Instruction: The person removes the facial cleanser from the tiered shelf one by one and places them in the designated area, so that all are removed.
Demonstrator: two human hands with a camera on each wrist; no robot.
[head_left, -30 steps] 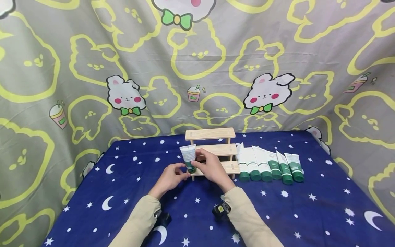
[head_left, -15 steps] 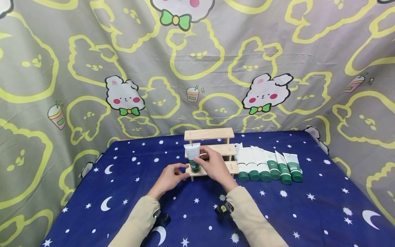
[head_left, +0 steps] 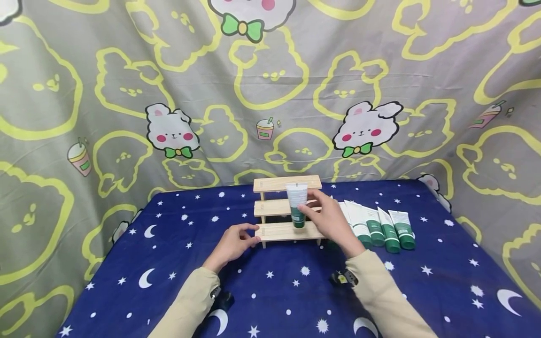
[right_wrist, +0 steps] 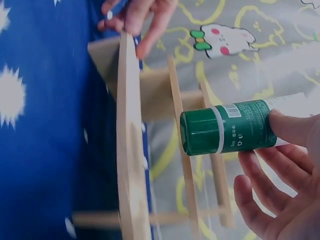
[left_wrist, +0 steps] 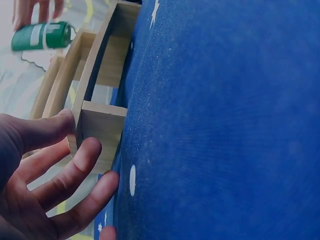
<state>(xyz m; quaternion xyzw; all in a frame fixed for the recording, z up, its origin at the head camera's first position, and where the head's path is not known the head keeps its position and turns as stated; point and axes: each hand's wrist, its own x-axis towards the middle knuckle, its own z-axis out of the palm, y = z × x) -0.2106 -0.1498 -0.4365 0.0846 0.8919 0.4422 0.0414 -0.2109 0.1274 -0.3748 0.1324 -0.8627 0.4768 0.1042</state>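
Note:
In my right hand (head_left: 331,220) I hold a squeeze tube (head_left: 297,206), white at the top with a green lower part and cap. Thumb and fingers pinch its middle. Cap down, it hangs over the bottom step of a three-step wooden display stand (head_left: 274,231). The right wrist view shows the green cap (right_wrist: 197,132) apart from the boards. My left hand (head_left: 231,244) holds the left end of the bottom step, thumb (left_wrist: 47,131) against the board and index finger by its end. Its other fingers are loosely bent.
Several green-and-white tubes (head_left: 376,230) lie in a row right of the stand, partly hidden by my right hand. A dark blue star-patterned cloth (head_left: 270,300) covers the table. A cartoon-printed curtain (head_left: 220,94) hangs behind the stand.
My right hand has lifted the tube off the left end of the bottom step and carried it to the right. My left hand stays at the stand's left end.

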